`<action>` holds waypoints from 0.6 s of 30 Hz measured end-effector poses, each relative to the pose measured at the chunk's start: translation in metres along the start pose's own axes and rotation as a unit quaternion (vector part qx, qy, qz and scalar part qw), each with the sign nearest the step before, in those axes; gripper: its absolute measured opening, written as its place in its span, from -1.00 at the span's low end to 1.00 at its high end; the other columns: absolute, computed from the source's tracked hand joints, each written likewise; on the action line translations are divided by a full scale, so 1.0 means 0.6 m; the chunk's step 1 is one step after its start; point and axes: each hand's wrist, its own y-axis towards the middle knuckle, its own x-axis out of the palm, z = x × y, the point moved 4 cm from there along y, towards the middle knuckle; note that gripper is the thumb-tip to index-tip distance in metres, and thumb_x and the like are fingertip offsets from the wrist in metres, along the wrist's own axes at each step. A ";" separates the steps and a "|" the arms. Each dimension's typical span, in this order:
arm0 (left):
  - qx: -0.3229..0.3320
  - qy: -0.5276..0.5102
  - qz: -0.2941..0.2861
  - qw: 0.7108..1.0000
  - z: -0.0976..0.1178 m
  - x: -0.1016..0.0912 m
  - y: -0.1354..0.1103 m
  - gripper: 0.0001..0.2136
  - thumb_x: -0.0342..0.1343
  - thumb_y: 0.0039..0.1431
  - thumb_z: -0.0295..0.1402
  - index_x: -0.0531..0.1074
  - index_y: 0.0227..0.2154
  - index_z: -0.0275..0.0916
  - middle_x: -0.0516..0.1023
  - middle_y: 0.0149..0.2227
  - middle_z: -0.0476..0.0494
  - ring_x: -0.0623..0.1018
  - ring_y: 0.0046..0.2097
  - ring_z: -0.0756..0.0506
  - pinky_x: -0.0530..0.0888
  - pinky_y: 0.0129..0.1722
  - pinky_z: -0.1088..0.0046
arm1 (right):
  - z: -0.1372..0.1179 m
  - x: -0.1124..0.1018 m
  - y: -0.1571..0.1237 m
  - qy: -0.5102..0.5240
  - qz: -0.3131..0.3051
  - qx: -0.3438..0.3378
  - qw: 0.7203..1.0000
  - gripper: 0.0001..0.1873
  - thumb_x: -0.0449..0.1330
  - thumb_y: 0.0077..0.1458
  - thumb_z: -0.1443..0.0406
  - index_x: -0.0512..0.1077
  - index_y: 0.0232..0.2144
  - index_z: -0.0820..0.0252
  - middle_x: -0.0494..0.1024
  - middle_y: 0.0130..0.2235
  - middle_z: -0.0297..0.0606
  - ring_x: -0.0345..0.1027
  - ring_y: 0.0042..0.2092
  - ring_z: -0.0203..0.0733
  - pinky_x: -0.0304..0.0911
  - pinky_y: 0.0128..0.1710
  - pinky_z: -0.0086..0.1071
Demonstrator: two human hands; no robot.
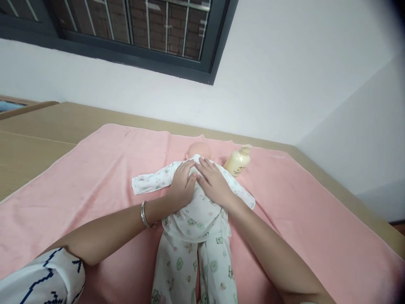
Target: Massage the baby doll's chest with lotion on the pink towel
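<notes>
A baby doll (198,149) lies on a pink sheet with its smooth, bald head away from me; I cannot tell which way it faces. It wears a white long-sleeved top (202,217) with a small print and matching trousers (218,266). My left hand (183,182) rests flat on the upper part of the top, fingers stretched out. Beside it, my right hand (214,180) lies the same way, and the fingertips of both meet near the neckline. A silver bangle (144,214) circles my left wrist. The sleeves spread out to either side.
A pale yellow pump bottle (238,161) stands tilted-looking just right of the doll's head. The pink sheet (95,169) covers most of a wooden surface (69,116), which ends at a white wall (262,84). Above is a dark-framed window (209,67) with bars.
</notes>
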 end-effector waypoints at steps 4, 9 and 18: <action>-0.018 -0.008 0.004 1.000 -0.001 -0.004 0.002 -0.60 -0.13 0.38 -0.21 0.32 0.17 -0.24 0.42 0.22 -0.32 0.38 0.26 -0.23 0.24 0.31 0.09 | 0.009 -0.003 -0.004 -0.028 0.002 0.091 0.995 -0.29 -0.09 0.38 0.07 0.08 0.37 0.48 0.04 0.41 0.17 -0.13 0.45 0.13 -0.07 0.40 0.06; -0.037 -0.027 0.006 0.999 -0.003 -0.007 -0.002 -0.59 -0.18 0.41 -0.20 0.32 0.17 -0.24 0.45 0.18 -0.29 0.42 0.23 -0.20 0.31 0.27 0.15 | -0.057 0.000 -0.031 -0.078 -0.036 -0.034 0.996 -0.45 -0.05 0.34 0.28 0.22 0.33 0.28 0.15 0.40 -0.03 -0.15 0.45 0.09 -0.32 0.42 0.20; -0.043 -0.012 0.000 0.999 -0.002 -0.007 0.001 -0.61 -0.16 0.39 -0.22 0.34 0.15 -0.22 0.45 0.19 -0.26 0.40 0.25 -0.20 0.28 0.29 0.15 | -0.007 -0.011 -0.016 -0.090 0.009 0.115 0.989 -0.38 -0.13 0.40 0.11 0.14 0.35 0.36 0.17 0.37 0.15 0.00 0.40 0.21 -0.05 0.32 0.26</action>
